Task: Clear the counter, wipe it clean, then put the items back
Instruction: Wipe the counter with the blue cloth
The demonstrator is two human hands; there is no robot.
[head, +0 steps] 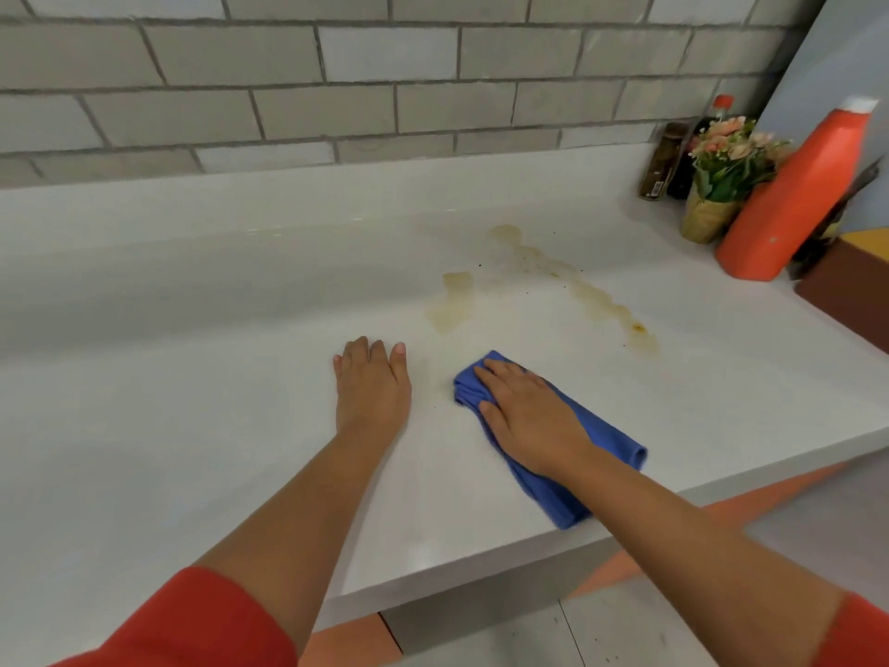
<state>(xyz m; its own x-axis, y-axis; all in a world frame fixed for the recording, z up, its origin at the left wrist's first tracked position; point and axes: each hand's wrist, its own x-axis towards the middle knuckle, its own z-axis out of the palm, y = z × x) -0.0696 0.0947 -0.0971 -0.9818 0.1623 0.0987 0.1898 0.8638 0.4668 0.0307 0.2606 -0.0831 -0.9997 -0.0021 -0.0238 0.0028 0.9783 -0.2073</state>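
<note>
A white counter [192, 377] runs below a grey tiled wall. My right hand [524, 411] lies flat with straight fingers on a folded blue cloth [596, 435], pressing it onto the counter near the front edge. My left hand [373, 382] rests flat on the bare counter just left of the cloth, fingers straight. Beyond the hands, yellowish-brown stains [452, 300] and a trail of smears [601, 300] mark the counter.
At the far right corner stand a large orange bottle [793, 204], a small pot of pink flowers [721, 170], a dark jar [661, 161] and a dark red-capped bottle [717, 108]. A brown box [846, 291] sits at the right edge. Tiled floor shows below the counter's front edge.
</note>
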